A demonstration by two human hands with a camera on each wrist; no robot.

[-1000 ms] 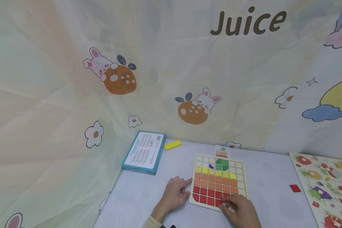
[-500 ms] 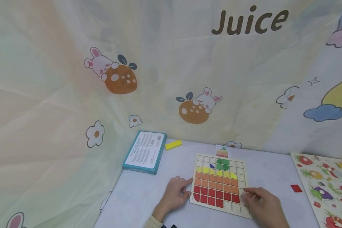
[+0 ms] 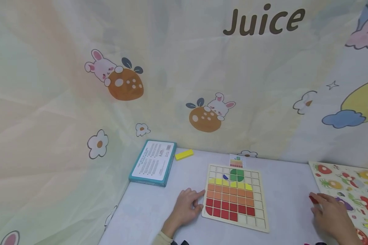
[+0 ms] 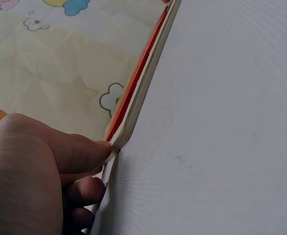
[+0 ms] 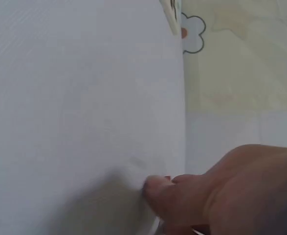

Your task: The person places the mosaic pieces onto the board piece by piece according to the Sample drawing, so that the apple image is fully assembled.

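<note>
In the head view a cream grid board (image 3: 259,197) lies on the table, part filled with rows of red tiles (image 3: 225,205), orange tiles and yellow tiles. A green leaf shape (image 3: 236,175) and a small blue piece (image 3: 225,177) show near its top. My left hand (image 3: 184,206) rests at the board's left edge, index finger extended against it, thumb touching lower down. In the left wrist view that thumb meets the board's corner. Far to the right, my right hand (image 3: 334,214) pinches a red tile (image 3: 312,200) between thumb and fingers, mostly hidden in the right wrist view.
A fruit-picture board (image 3: 352,185) lies at the right, partly under my right hand. Behind the grid board lies a small pattern card (image 3: 237,161). A teal-edged box (image 3: 152,161) and a yellow block (image 3: 184,154) sit at the back left, by the printed cloth wall.
My right hand has moved from the grid board's lower right across to the table's right side and picked up the loose red tile there. The left hand has stayed at the board.
</note>
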